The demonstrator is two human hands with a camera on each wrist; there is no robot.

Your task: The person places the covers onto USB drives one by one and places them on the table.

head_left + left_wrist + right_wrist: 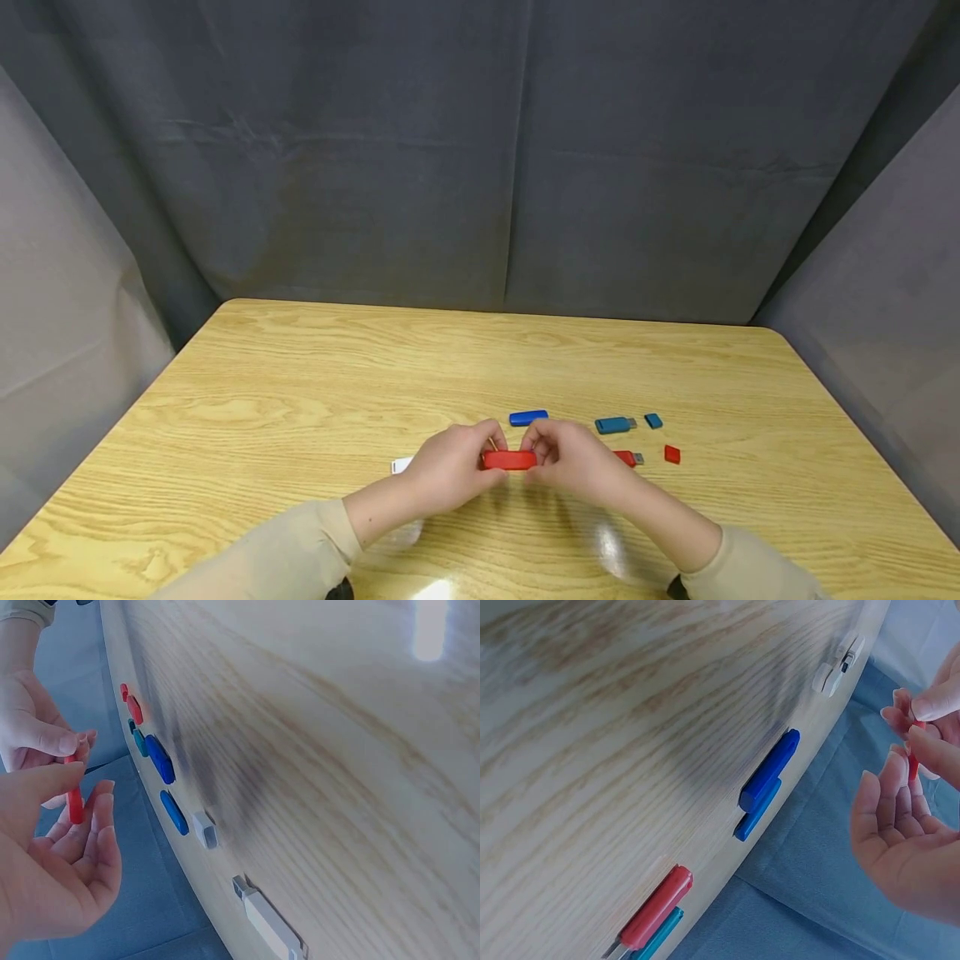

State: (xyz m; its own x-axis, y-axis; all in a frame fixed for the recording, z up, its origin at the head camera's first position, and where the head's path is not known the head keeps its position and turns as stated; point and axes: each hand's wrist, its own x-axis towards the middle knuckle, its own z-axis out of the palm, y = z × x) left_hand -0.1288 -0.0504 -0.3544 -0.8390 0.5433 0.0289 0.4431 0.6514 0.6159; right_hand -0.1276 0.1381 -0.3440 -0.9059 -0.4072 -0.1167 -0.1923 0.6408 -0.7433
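Note:
Between my two hands, over the table, is a red USB stick point(510, 460), held level by its ends; no metal plug shows on it. My left hand point(450, 468) pinches its left end with thumb and fingers. The right end is pinched by my right hand point(576, 460). In the left wrist view the held red stick point(75, 791) shows edge-on between the thumbs and fingers. Below lie a dark blue stick point(769, 772) and a lighter blue stick point(757, 810), side by side. A white USB stick point(271, 922) with bare plug lies near my left hand, its white cap point(205, 829) apart.
Right of my hands lie a teal USB stick point(615, 425) with its plug bare, a teal cap point(653, 421), another red USB stick point(627, 458) with bare plug, and a red cap point(672, 454). The wooden table point(315, 358) ends at a grey curtain point(375, 167).

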